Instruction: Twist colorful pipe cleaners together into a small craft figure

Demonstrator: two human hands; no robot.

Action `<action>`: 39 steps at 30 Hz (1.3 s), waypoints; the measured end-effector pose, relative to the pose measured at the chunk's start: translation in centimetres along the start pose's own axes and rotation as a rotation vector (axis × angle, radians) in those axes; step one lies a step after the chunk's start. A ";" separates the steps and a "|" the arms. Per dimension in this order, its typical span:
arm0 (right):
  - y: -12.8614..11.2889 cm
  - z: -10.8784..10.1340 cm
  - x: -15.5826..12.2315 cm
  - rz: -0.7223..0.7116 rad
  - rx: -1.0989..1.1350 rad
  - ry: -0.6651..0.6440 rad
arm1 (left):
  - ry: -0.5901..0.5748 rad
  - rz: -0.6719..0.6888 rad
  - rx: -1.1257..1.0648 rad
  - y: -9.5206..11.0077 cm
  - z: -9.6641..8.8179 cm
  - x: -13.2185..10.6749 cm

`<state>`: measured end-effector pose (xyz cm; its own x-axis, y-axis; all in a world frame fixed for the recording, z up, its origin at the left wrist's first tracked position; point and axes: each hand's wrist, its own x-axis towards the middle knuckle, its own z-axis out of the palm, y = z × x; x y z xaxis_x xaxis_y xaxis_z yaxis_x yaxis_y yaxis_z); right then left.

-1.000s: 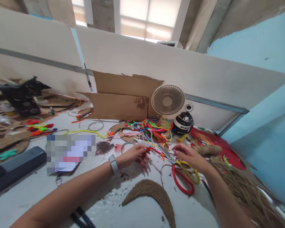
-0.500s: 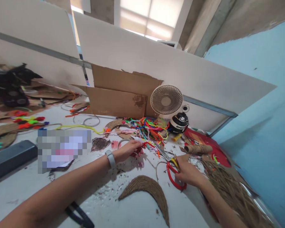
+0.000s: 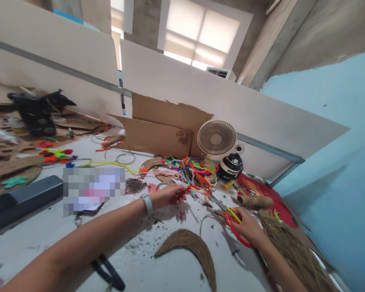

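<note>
My left hand (image 3: 169,195), a pale band on its wrist, pinches a red pipe cleaner (image 3: 191,188) at the edge of a tangled heap of coloured pipe cleaners (image 3: 192,168). My right hand (image 3: 246,226) grips the red and yellow handles of a pair of scissors (image 3: 228,214); their blades point up and left toward the red pipe cleaner. A curved piece of coiled brown twine (image 3: 192,248) lies on the white table (image 3: 61,239) below both hands.
Folded cardboard (image 3: 158,129) and a small beige fan (image 3: 216,138) stand at the back, with a black helmet-shaped object (image 3: 231,166) beside it. Loose twine fibres (image 3: 295,251) and a red sheet (image 3: 261,188) lie right. A black bar (image 3: 21,200) and scraps lie left.
My right hand went from resting flat by the scissors to gripping their handles and lifting them. The left hand kept hold of the red pipe cleaner. The camera tilted upward.
</note>
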<state>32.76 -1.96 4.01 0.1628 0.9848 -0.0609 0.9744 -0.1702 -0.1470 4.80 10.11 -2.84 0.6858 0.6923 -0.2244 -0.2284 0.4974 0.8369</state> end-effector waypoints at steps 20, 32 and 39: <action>-3.0 0.7 0.9 -0.213 0.128 -0.048 | 0.004 0.120 -0.043 0.8 0.0 -0.3; -3.9 1.8 1.9 -0.303 0.159 -0.030 | -0.038 0.195 0.178 0.0 1.1 -0.9; -3.7 2.4 1.5 -0.328 0.120 0.025 | 0.021 0.258 0.271 0.1 2.1 -1.4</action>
<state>29.03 0.03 2.14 -0.1507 0.9880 0.0325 0.9506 0.1538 -0.2697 5.31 8.12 -1.38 0.6147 0.7888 0.0034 -0.1987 0.1508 0.9684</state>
